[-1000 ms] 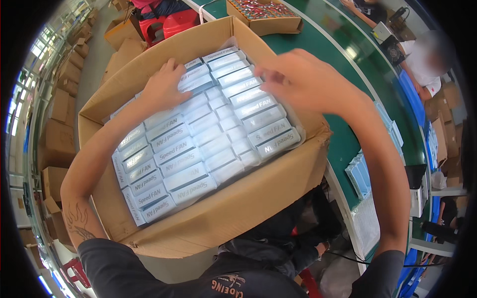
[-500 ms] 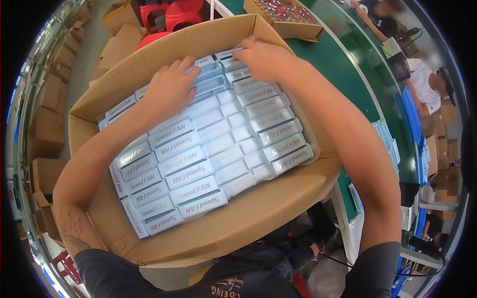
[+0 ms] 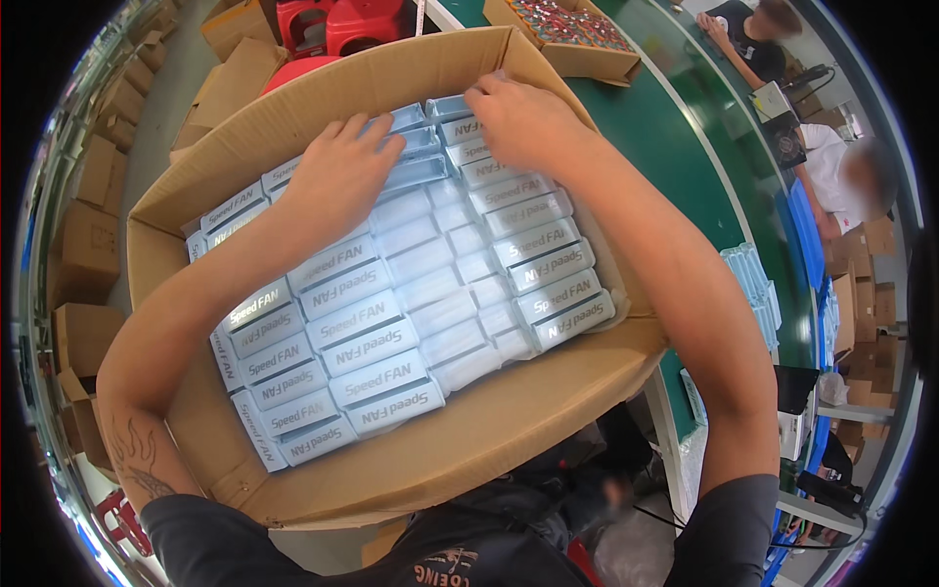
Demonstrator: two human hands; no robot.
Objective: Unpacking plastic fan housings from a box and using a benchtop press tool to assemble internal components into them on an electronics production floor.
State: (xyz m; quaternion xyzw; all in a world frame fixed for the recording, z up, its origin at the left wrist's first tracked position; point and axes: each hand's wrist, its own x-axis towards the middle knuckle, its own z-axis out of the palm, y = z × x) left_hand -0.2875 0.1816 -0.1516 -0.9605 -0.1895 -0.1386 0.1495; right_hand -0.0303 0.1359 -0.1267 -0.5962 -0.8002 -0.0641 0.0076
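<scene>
A large open cardboard carton (image 3: 460, 465) in front of me is packed with rows of small light-blue-and-white boxes (image 3: 386, 370). Over the back rows, my left hand (image 3: 342, 174) rests with its fingers bent and slightly apart, touching blue-sided boxes (image 3: 416, 174). My right hand (image 3: 528, 125) curls its fingers round the right end of a small box (image 3: 448, 108) at the far right corner. Its thumb is hardly visible. Clear plastic film (image 3: 618, 305) shows along the carton's right inner side. My left forearm hides part of the left rows.
A green-topped workbench (image 3: 650, 147) runs along the right, bearing a shallow carton of small colourful parts (image 3: 567, 24) and loose light-blue pieces (image 3: 751, 289). Red stools (image 3: 362, 24) stand behind the carton. Two people sit across the bench. Cardboard boxes (image 3: 93, 235) line the left.
My left hand has shifted slightly right across the back rows. The box at my right fingers now shows a plain blue side instead of its printed face. The view has moved a little.
</scene>
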